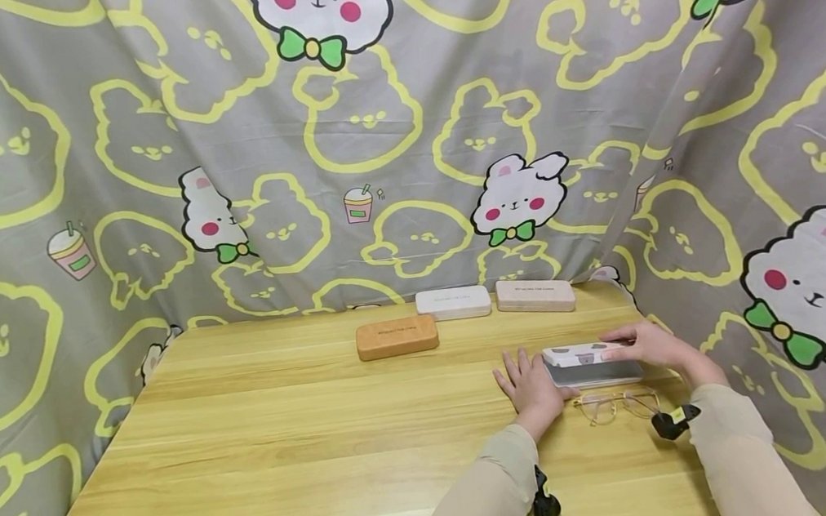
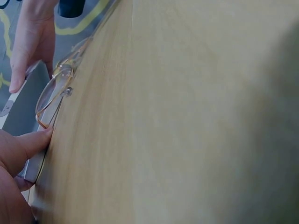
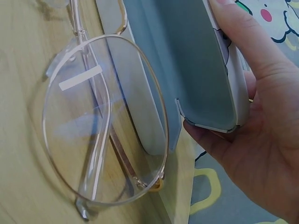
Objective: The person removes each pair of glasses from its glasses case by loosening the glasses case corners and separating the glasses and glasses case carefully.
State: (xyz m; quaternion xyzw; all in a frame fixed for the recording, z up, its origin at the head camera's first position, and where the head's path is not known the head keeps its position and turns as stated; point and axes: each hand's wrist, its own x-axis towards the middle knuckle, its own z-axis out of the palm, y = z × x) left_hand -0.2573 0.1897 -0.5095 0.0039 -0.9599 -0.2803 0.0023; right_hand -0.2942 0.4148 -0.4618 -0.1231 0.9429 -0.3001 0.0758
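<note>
A glasses case [image 1: 572, 355] with a white patterned lid and grey-green lining stands partly open at the table's right side. My right hand [image 1: 649, 345] grips the lid at its right end, thumb on the outer face and fingers round the end in the right wrist view. At the case's left end rests my left hand [image 1: 535, 393], fingers spread and straight; its thumb [image 2: 35, 142] touches the front edge. Just in front of the case lies a pair of thin gold-rimmed glasses [image 1: 602, 410], with a white strip on one lens [image 3: 105, 121].
An orange-brown case [image 1: 397, 338], a white case [image 1: 453, 304] and a pale pink case [image 1: 535, 296] lie shut toward the back of the wooden table [image 1: 267, 443]. A patterned curtain [image 1: 403, 144] hangs behind and along the sides.
</note>
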